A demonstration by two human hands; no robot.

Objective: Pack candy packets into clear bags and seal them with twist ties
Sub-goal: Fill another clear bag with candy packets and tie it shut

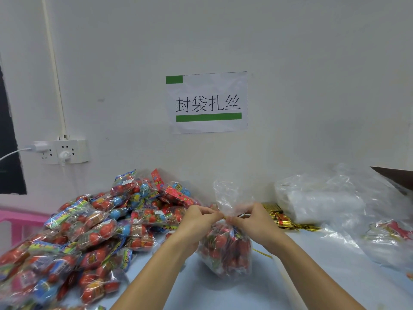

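**Bag neck held for tying**

One filled clear bag stands centre-near on the table. Left hand and right hand both pinch its gathered neck at one gold twist tie. One packet heap lies left; spare ties right.

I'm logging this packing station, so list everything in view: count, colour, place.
candy packets: large pile, red and blue, table left
filled bag: one, clear, centre, neck pinched
twist tie: one, gold, at bag neck
spare ties: bundle, gold, behind right hand
empty bags: stack, clear, right
sign: one, white and green, wall
socket strip: one, white, wall left
basket: pink, far left
left hand: pinches neck
right hand: pinches neck
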